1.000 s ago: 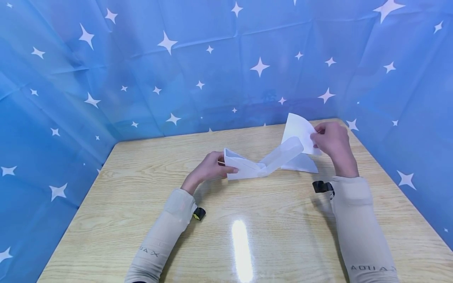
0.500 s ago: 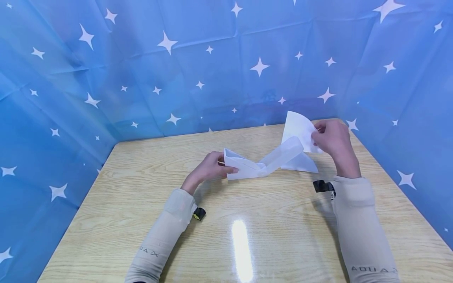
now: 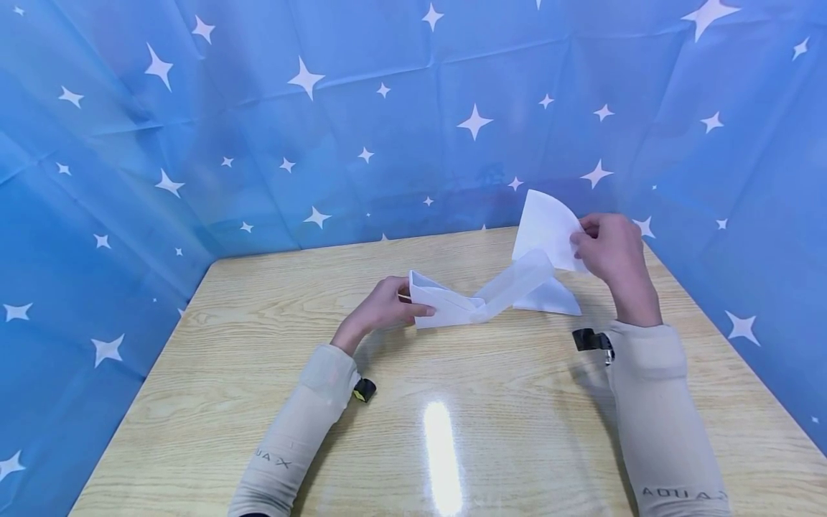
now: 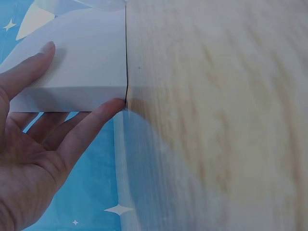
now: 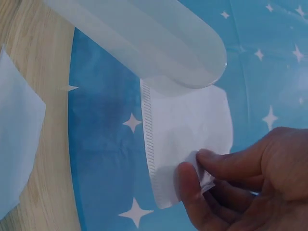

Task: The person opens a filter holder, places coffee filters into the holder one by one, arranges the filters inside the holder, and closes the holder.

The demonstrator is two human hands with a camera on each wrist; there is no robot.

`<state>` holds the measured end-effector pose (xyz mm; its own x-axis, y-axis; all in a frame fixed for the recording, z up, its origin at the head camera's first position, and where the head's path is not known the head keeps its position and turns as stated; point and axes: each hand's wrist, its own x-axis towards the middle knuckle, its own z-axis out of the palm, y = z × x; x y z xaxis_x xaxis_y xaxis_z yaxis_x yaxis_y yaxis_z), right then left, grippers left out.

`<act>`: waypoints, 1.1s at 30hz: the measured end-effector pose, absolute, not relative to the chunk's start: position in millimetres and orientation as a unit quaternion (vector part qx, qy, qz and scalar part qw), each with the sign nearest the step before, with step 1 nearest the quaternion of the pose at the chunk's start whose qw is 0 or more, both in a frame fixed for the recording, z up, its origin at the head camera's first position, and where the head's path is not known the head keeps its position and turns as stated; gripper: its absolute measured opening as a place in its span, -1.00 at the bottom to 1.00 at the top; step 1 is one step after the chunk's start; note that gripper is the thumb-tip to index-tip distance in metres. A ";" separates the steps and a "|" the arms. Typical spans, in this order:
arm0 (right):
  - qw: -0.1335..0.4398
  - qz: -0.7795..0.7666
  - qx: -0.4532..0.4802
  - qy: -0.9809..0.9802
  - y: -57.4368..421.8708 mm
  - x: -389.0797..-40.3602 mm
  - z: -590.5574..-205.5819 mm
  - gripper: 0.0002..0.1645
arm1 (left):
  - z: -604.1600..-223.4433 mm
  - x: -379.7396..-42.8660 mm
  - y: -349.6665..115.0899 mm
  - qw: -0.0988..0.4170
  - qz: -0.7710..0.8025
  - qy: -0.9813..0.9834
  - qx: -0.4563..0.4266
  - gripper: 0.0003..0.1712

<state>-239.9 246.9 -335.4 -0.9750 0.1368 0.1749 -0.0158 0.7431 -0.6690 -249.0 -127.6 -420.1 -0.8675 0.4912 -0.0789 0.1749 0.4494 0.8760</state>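
My left hand (image 3: 388, 305) grips the end of a white open-topped case (image 3: 446, 305) standing on the table. In the left wrist view the thumb lies on the case's broad face and the fingers reach under its edge. A translucent rounded flap (image 3: 517, 276) slants up from the case's right end. Beyond it, my right hand (image 3: 610, 248) pinches a white paper coffee filter (image 3: 545, 230) between thumb and fingers, above the table. A crimped seam runs along the filter's side in the right wrist view (image 5: 187, 125). Another white paper piece (image 3: 549, 298) rests on the table below.
The wood-grain table (image 3: 258, 402) stretches around both arms, with a bright light reflection near its front. A blue star-patterned curtain (image 3: 388, 122) hangs behind the table and at both sides. Small black cameras sit at both wrists.
My right hand has risen slightly, lifting the coffee filter higher above the flap. The left hand and the case stay where they were.
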 end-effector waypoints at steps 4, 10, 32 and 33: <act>0.125 0.351 -0.028 -0.928 244.8 -238.2 -333.3 -0.64 | -420.1 -249.2 -127.8 0.165 0.487 0.834 0.198 -0.59; 0.126 0.346 -0.025 -0.929 242.4 -235.1 -328.1 -0.63 | -420.4 -249.6 -128.0 0.164 0.489 0.833 0.201 -0.58; 0.190 0.364 0.017 -0.912 228.4 -226.1 -320.0 -0.68 | -421.3 -249.8 -128.8 0.163 0.488 0.833 0.204 -0.58; 0.193 0.365 0.021 -0.910 227.7 -226.2 -319.8 -0.69 | -421.1 -249.9 -128.7 0.163 0.488 0.833 0.205 -0.58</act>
